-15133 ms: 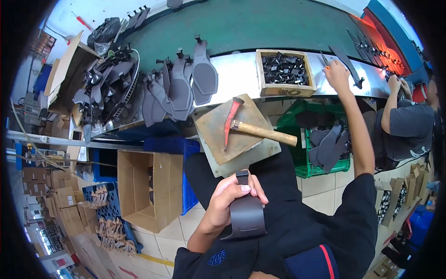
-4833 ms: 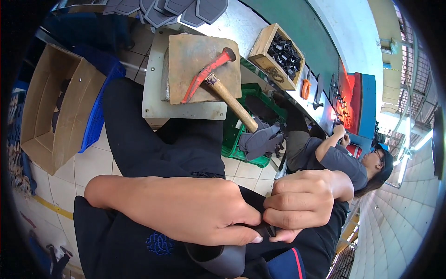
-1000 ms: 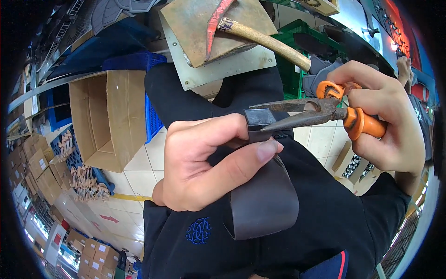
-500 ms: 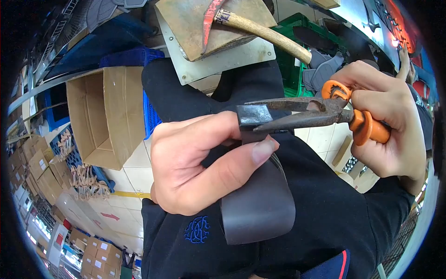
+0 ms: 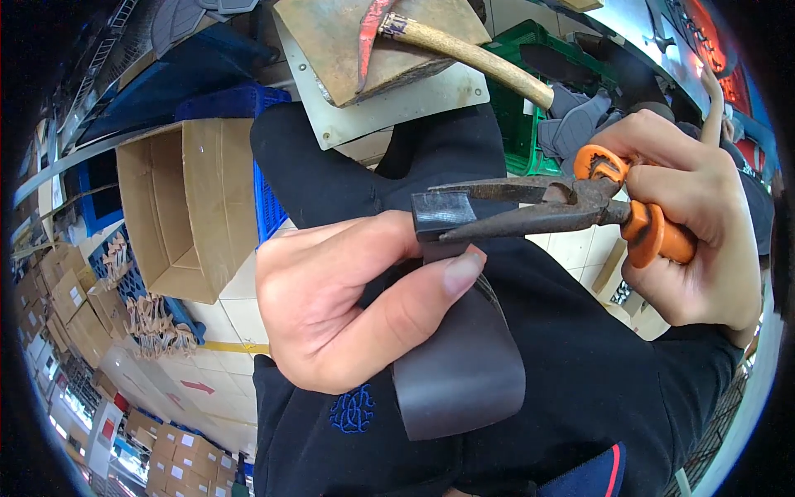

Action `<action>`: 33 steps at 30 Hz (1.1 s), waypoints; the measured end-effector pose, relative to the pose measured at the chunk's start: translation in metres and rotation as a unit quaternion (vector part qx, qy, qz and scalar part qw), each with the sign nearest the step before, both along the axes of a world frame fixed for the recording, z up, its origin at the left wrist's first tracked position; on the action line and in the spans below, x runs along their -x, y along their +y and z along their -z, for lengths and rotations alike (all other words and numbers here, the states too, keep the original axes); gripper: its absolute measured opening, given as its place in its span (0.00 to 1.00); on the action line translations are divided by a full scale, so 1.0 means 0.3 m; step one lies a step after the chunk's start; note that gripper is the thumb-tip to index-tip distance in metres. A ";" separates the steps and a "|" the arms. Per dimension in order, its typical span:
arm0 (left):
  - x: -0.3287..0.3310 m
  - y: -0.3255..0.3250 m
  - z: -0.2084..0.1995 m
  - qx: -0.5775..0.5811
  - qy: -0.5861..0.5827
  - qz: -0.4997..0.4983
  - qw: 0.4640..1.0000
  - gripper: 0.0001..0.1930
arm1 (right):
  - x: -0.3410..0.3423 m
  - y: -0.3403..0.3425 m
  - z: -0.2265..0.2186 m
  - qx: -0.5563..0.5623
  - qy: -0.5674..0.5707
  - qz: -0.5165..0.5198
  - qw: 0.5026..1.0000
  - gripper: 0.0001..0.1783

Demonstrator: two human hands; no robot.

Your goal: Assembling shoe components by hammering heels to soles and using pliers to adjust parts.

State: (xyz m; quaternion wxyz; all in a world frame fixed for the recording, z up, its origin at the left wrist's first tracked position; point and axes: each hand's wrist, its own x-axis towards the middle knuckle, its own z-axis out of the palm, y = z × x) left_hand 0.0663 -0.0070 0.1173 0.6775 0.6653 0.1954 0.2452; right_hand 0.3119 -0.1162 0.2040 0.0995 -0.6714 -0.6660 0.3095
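Pincers (image 5: 555, 211) with dark metal jaws and orange handles are in my right hand (image 5: 700, 224), its fingers wrapped round the handles. Their jaws stand apart at a shiny black rectangular block (image 5: 443, 211). One tip reaches the block's far edge, the other its near right corner; whether they grip it, I cannot tell. My left hand (image 5: 344, 298) pinches a dark brown leather-like piece (image 5: 460, 381) just under the block, thumb on the near side. Below the thumb this piece widens into a smooth curve. Its exact kind does not show.
Ahead, a wooden-handled hammer (image 5: 468, 54) with a red head rests on a block (image 5: 331, 58) over a white plate (image 5: 418, 112). An open cardboard box (image 5: 219, 207) stands left. Grey soles (image 5: 567, 128) lie by a green crate (image 5: 522, 153). Another person's arm (image 5: 712, 103) shows far right.
My left hand has shifted slightly left with the dark brown piece. The black block has tilted, showing more of its near side. My right hand and the pincers have barely moved.
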 end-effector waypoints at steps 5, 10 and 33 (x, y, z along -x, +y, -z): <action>0.004 -0.002 0.015 -0.064 -0.023 -0.009 0.998 0.07 | 0.004 0.000 -0.006 0.003 -0.005 0.007 1.000 0.21; -0.010 0.018 0.002 0.024 -0.020 0.024 0.999 0.07 | -0.056 0.029 -0.001 0.003 0.043 -0.040 0.998 0.20; -0.172 -0.018 -0.167 0.021 -0.026 -0.034 0.999 0.13 | -1.254 0.138 0.805 -0.184 -0.307 0.461 0.812 0.16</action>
